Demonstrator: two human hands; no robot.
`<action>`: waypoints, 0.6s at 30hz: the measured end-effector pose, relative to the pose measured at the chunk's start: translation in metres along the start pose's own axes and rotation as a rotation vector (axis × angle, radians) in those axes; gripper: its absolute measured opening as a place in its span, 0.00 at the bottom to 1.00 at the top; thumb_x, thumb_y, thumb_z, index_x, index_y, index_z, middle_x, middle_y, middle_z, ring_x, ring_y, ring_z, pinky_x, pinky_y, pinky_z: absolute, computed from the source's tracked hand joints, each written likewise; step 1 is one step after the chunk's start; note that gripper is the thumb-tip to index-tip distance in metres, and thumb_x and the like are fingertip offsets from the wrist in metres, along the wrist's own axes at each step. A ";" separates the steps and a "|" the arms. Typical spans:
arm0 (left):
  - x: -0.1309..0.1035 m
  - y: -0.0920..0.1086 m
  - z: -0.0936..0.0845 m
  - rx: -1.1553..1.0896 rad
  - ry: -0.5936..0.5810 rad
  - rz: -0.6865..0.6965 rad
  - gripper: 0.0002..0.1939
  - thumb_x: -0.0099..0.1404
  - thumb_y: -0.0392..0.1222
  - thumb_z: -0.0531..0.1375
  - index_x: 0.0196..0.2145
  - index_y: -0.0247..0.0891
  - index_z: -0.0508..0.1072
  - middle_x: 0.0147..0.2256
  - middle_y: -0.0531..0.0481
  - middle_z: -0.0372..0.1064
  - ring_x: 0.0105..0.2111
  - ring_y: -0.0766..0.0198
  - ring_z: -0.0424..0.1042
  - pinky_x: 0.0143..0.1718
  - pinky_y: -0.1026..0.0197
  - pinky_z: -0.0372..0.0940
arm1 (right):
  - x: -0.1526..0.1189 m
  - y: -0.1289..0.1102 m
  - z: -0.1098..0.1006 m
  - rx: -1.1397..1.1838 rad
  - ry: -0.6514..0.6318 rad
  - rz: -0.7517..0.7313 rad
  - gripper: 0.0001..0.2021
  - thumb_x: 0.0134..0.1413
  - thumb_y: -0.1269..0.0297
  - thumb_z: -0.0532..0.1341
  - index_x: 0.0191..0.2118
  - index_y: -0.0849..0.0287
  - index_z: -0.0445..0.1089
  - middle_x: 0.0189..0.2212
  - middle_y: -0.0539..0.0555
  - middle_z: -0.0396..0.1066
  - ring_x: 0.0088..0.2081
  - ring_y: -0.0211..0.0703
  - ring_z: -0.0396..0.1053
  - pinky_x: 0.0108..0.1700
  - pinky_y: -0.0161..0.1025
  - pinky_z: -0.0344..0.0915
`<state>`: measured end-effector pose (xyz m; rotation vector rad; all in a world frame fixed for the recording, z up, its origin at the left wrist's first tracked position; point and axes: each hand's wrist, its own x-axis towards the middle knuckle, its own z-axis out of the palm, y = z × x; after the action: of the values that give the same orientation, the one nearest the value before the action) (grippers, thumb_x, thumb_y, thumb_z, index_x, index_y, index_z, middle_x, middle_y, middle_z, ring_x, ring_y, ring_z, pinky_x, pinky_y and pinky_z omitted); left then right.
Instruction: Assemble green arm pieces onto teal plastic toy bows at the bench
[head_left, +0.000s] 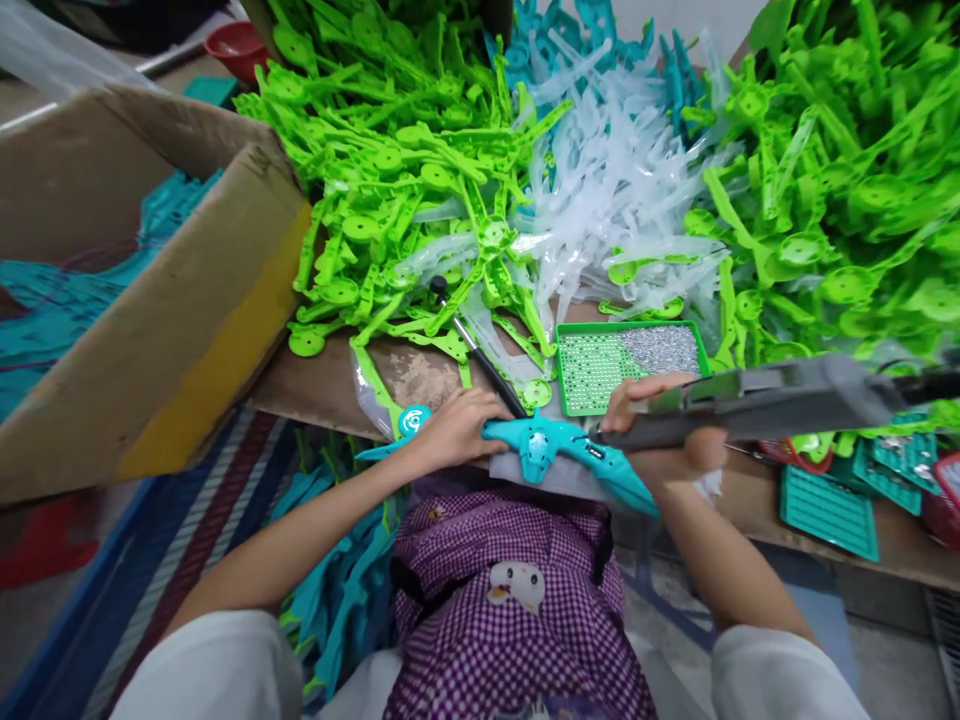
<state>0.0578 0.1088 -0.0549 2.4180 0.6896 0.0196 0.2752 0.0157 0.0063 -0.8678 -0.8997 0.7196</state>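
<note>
My left hand (469, 425) is closed over a long teal plastic toy part (536, 450), pressing it down near the table's front edge. My right hand (664, 465) is wrapped round a grey power screwdriver (780, 400), which lies nearly level. Its thin tip points left and meets the toy part or sits just over it; actual contact cannot be made out. Just beyond both hands is a green tray (592, 372) with a dimpled floor and many small silver screws (664, 348) at its right. A black and silver rod (487, 365) slants behind my left hand.
Lime-green plastic parts (405, 170) are heaped at the left back, more (847, 200) at the right. Between them lie clear plastic pieces (615, 170). A cardboard box (225, 300) of teal parts stands left. Teal trays (829, 510) lie right. Teal parts (345, 600) hang below the table.
</note>
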 end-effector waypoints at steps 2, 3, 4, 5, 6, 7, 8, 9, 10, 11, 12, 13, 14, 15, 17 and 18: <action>0.000 -0.001 0.001 0.004 -0.002 0.014 0.17 0.58 0.49 0.65 0.44 0.42 0.74 0.41 0.49 0.72 0.44 0.56 0.68 0.47 0.54 0.56 | -0.019 -0.001 0.011 0.048 -0.076 0.077 0.23 0.45 0.38 0.61 0.33 0.55 0.74 0.14 0.48 0.64 0.16 0.39 0.63 0.16 0.36 0.58; 0.000 -0.001 0.002 0.003 -0.001 0.021 0.17 0.58 0.49 0.65 0.44 0.42 0.74 0.41 0.49 0.72 0.44 0.56 0.68 0.47 0.55 0.56 | -0.026 0.000 0.015 0.062 -0.111 0.108 0.23 0.46 0.38 0.61 0.33 0.55 0.73 0.15 0.48 0.65 0.17 0.39 0.64 0.16 0.36 0.59; 0.000 -0.002 0.002 0.002 0.003 0.026 0.17 0.58 0.49 0.65 0.44 0.42 0.74 0.41 0.49 0.72 0.44 0.57 0.69 0.46 0.55 0.57 | -0.032 0.001 0.018 0.065 -0.138 0.128 0.23 0.46 0.38 0.61 0.34 0.55 0.73 0.15 0.48 0.65 0.17 0.39 0.64 0.17 0.36 0.59; 0.000 -0.002 0.003 0.000 0.007 0.029 0.17 0.58 0.49 0.66 0.44 0.42 0.74 0.41 0.50 0.72 0.43 0.57 0.69 0.46 0.55 0.57 | -0.036 0.004 0.020 0.058 -0.158 0.138 0.23 0.46 0.38 0.60 0.34 0.55 0.73 0.15 0.48 0.65 0.17 0.40 0.64 0.18 0.37 0.60; 0.000 -0.003 0.004 -0.003 0.013 0.031 0.18 0.57 0.49 0.66 0.44 0.42 0.75 0.41 0.49 0.72 0.43 0.57 0.69 0.46 0.55 0.57 | -0.040 0.007 0.020 0.044 -0.175 0.147 0.24 0.46 0.38 0.60 0.34 0.55 0.72 0.16 0.48 0.65 0.18 0.40 0.64 0.18 0.37 0.61; -0.001 -0.003 0.004 -0.008 0.019 0.031 0.18 0.57 0.49 0.66 0.44 0.42 0.75 0.41 0.49 0.72 0.43 0.57 0.70 0.46 0.55 0.58 | -0.043 0.010 0.019 0.024 -0.187 0.158 0.24 0.45 0.37 0.60 0.34 0.55 0.72 0.16 0.48 0.65 0.18 0.40 0.65 0.18 0.37 0.61; -0.001 -0.004 0.005 -0.013 0.024 0.032 0.18 0.56 0.48 0.67 0.44 0.42 0.76 0.40 0.49 0.72 0.42 0.57 0.70 0.45 0.56 0.58 | -0.045 0.014 0.018 0.000 -0.192 0.168 0.25 0.45 0.36 0.59 0.34 0.55 0.71 0.15 0.48 0.65 0.18 0.41 0.65 0.19 0.38 0.62; -0.001 -0.005 0.005 -0.016 0.026 0.033 0.18 0.56 0.48 0.67 0.44 0.42 0.76 0.39 0.49 0.72 0.41 0.57 0.70 0.44 0.56 0.59 | -0.047 0.018 0.016 -0.022 -0.192 0.177 0.26 0.44 0.35 0.59 0.34 0.55 0.71 0.15 0.48 0.64 0.18 0.41 0.65 0.19 0.38 0.62; -0.001 -0.006 0.006 -0.020 0.029 0.033 0.18 0.55 0.49 0.67 0.44 0.42 0.77 0.38 0.49 0.72 0.40 0.57 0.70 0.43 0.57 0.60 | -0.049 0.022 0.014 -0.038 -0.188 0.183 0.26 0.43 0.34 0.59 0.33 0.55 0.71 0.15 0.47 0.64 0.18 0.41 0.64 0.19 0.38 0.62; -0.001 -0.006 0.007 -0.025 0.032 0.032 0.18 0.55 0.49 0.67 0.44 0.43 0.77 0.38 0.48 0.72 0.40 0.57 0.71 0.42 0.57 0.61 | -0.051 0.026 0.012 -0.049 -0.188 0.187 0.26 0.43 0.34 0.59 0.33 0.54 0.70 0.15 0.47 0.64 0.17 0.41 0.64 0.19 0.38 0.62; -0.002 -0.007 0.007 -0.029 0.036 0.028 0.19 0.55 0.49 0.67 0.44 0.43 0.77 0.37 0.48 0.72 0.39 0.58 0.71 0.41 0.58 0.61 | -0.053 0.029 0.010 -0.054 -0.190 0.188 0.27 0.43 0.34 0.58 0.34 0.54 0.70 0.15 0.47 0.63 0.17 0.41 0.64 0.19 0.38 0.62; -0.002 -0.007 0.008 -0.033 0.041 0.021 0.19 0.55 0.49 0.67 0.45 0.43 0.77 0.37 0.48 0.72 0.38 0.58 0.71 0.40 0.59 0.62 | -0.055 0.032 0.008 -0.059 -0.198 0.193 0.27 0.43 0.33 0.58 0.34 0.54 0.69 0.15 0.47 0.64 0.18 0.41 0.65 0.19 0.38 0.62; -0.002 -0.007 0.008 -0.037 0.044 0.014 0.19 0.55 0.50 0.67 0.45 0.44 0.77 0.37 0.48 0.72 0.37 0.58 0.71 0.39 0.59 0.62 | -0.058 0.035 0.006 -0.066 -0.211 0.200 0.27 0.42 0.33 0.59 0.33 0.53 0.69 0.16 0.46 0.64 0.18 0.41 0.65 0.19 0.38 0.63; -0.002 -0.007 0.008 -0.040 0.045 0.008 0.20 0.55 0.50 0.67 0.45 0.44 0.78 0.37 0.48 0.72 0.37 0.58 0.71 0.39 0.60 0.62 | -0.060 0.037 0.005 -0.076 -0.225 0.209 0.27 0.41 0.33 0.59 0.33 0.53 0.68 0.16 0.47 0.64 0.18 0.41 0.65 0.19 0.39 0.63; -0.002 -0.006 0.008 -0.037 0.040 -0.002 0.20 0.54 0.50 0.67 0.45 0.43 0.78 0.36 0.48 0.73 0.36 0.59 0.71 0.38 0.60 0.63 | -0.064 0.039 0.004 -0.109 -0.250 0.218 0.26 0.40 0.32 0.60 0.30 0.53 0.67 0.16 0.47 0.64 0.19 0.41 0.65 0.20 0.39 0.65; -0.002 -0.006 0.008 -0.031 0.037 -0.004 0.21 0.54 0.51 0.68 0.45 0.42 0.78 0.36 0.47 0.73 0.36 0.58 0.71 0.37 0.60 0.63 | -0.065 0.040 0.004 -0.132 -0.256 0.218 0.26 0.39 0.32 0.60 0.29 0.52 0.67 0.16 0.47 0.64 0.19 0.41 0.65 0.20 0.40 0.65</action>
<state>0.0547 0.1072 -0.0643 2.3921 0.7055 0.0736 0.2359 -0.0174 -0.0502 -1.0165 -1.1006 0.9847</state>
